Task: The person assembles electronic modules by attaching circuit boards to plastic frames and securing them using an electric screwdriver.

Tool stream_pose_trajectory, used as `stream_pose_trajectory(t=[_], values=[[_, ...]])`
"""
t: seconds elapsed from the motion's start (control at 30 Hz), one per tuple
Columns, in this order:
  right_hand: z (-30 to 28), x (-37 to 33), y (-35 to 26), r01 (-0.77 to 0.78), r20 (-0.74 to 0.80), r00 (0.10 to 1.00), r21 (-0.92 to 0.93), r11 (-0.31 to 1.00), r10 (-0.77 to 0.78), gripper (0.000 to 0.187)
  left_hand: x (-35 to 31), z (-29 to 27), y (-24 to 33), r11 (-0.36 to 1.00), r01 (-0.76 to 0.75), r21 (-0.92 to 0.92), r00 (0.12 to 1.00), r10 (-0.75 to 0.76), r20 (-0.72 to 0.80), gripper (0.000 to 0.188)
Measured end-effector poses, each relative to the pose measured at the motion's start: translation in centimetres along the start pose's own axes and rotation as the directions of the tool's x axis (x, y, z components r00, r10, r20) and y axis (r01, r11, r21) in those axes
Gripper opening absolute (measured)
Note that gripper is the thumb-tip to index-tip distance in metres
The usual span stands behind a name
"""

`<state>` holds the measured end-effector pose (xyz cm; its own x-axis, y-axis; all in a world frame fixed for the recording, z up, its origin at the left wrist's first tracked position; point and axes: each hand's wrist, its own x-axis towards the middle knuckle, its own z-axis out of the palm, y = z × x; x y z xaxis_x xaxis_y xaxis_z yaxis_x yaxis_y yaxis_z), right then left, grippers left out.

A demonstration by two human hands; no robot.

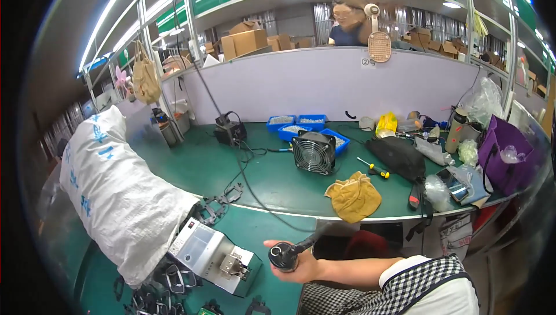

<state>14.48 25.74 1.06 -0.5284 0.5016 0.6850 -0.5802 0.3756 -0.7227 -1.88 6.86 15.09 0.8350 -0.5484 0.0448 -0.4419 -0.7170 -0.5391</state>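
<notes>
My right hand [302,268] is wrapped round a black corded electric screwdriver [282,256], seen from its top end with a metal ring. Its cable runs up and away to the left over the bench. Left of this hand, apart from it, stands a white box-shaped screw feeder [202,249] with a metal piece at its front. Several black plastic frames [174,280] lie beside and below the feeder, with a green circuit board [207,310] at the lower edge. The screwdriver's tip is hidden beneath the hand. My left hand is out of view.
A big white sack [110,187] leans at the left. On the green bench [278,187] are blue trays [311,120] of small parts, a fan [313,153], a tan cloth cap [354,197], a yellow-black screwdriver [376,170] and a purple bag [503,155]. A person [348,25] is behind the partition.
</notes>
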Motion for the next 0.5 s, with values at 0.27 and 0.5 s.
stream_pose_trajectory(t=[0.27,0.5], values=[[2.3,-2.6,0.6,-0.169,-0.129,0.978,-0.01,0.986,0.166,0.054,0.2,-0.8,0.4,0.997,0.072,0.019,0.997,-0.071,-0.027,0.039],[3.2,-2.3,0.1,-0.169,-0.166,0.97,0.06,0.984,0.177,0.05,0.4,-0.2,1.1,0.983,0.182,0.024,0.978,-0.179,-0.109,0.037]])
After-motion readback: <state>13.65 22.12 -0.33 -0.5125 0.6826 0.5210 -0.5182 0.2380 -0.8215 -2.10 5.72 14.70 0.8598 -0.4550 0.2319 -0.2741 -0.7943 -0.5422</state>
